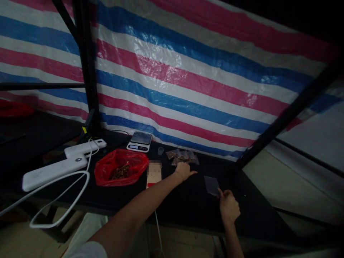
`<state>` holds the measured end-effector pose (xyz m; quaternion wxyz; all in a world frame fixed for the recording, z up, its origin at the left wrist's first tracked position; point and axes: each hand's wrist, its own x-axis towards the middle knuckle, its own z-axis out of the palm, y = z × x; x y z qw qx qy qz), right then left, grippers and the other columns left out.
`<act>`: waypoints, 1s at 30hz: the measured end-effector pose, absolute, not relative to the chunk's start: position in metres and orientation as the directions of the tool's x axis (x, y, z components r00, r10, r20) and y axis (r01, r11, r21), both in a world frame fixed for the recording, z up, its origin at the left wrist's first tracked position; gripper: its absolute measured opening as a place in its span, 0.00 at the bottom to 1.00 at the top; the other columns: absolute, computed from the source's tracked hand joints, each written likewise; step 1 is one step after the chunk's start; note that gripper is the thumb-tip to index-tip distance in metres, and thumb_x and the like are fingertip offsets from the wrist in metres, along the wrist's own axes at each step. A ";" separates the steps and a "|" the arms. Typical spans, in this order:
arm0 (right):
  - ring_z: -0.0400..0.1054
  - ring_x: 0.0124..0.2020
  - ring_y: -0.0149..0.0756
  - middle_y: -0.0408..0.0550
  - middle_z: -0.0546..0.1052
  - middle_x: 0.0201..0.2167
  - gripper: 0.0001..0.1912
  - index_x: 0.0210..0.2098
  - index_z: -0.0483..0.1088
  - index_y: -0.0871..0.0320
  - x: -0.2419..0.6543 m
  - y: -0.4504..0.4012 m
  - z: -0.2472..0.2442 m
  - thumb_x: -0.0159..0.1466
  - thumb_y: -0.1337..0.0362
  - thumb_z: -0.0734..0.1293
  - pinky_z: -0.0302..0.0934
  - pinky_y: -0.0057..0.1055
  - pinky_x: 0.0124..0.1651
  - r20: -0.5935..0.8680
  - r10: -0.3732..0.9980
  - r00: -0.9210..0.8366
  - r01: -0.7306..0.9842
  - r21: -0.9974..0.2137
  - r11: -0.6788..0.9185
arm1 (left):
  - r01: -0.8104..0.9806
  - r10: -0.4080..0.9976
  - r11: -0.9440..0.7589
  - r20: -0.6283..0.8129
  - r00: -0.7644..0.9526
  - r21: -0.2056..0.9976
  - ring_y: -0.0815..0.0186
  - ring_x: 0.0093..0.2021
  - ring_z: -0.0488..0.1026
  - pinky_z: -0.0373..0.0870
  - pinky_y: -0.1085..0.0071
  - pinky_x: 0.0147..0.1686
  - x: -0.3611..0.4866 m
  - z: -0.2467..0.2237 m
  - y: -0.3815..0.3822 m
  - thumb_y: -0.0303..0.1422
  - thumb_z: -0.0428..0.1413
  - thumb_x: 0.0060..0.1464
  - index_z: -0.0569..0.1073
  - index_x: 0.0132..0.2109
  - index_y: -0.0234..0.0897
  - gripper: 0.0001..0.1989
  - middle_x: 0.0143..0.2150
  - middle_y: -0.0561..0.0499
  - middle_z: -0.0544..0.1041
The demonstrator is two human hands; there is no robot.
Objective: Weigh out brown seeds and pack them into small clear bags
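Note:
My left hand (183,171) is at the front edge of a small pile of clear zip bags with brown contents (185,155). Its thumb stretches out to the right, apart from the other fingers, which bend down and are partly hidden. To the right, my right hand (229,206) pinches the lower right corner of a flat, clear plastic bag (211,185) between thumb and fingers. That bag looks empty and lies over the black table (188,206).
A red plastic bag (139,165) with small brown pieces sits left of a pale phone-like device (154,173). Behind are a digital scale (139,141) and a small clear cup (160,151). White devices (55,172) with looping cables lie at the left. A striped sheet hangs behind.

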<state>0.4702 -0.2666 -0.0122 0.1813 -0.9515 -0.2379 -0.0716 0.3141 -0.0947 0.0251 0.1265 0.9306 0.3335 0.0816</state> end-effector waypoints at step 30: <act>0.73 0.33 0.46 0.51 0.78 0.31 0.22 0.30 0.76 0.60 0.344 -0.277 0.022 0.42 0.50 0.69 0.67 0.33 0.35 -0.126 0.742 0.659 0.191 -0.926 -0.327 | 0.102 0.111 -0.834 -0.015 0.994 0.542 0.64 0.39 0.72 0.65 0.73 0.31 0.235 0.039 -0.141 0.43 0.49 0.51 0.73 0.37 0.44 0.12 0.37 0.54 0.76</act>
